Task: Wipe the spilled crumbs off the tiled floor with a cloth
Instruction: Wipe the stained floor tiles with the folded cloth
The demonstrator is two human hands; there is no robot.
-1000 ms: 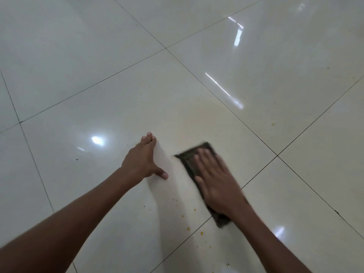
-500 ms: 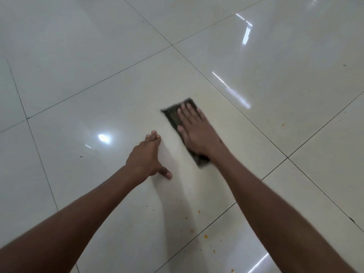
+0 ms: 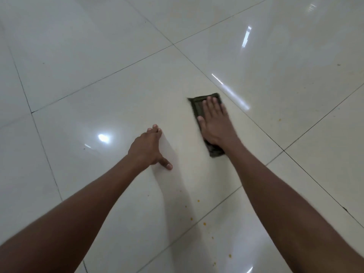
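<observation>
On the glossy cream tiled floor (image 3: 118, 75), the flat right hand (image 3: 215, 125) presses a dark-green folded rectangular cloth (image 3: 198, 106), the left hand (image 3: 146, 148) braces spread-thumbed, near small orange crumbs (image 3: 204, 224).

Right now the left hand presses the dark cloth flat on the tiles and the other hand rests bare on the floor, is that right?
Not quite: the head view shows the right hand pressing the dark cloth flat, while the left hand rests bare on the floor.
</observation>
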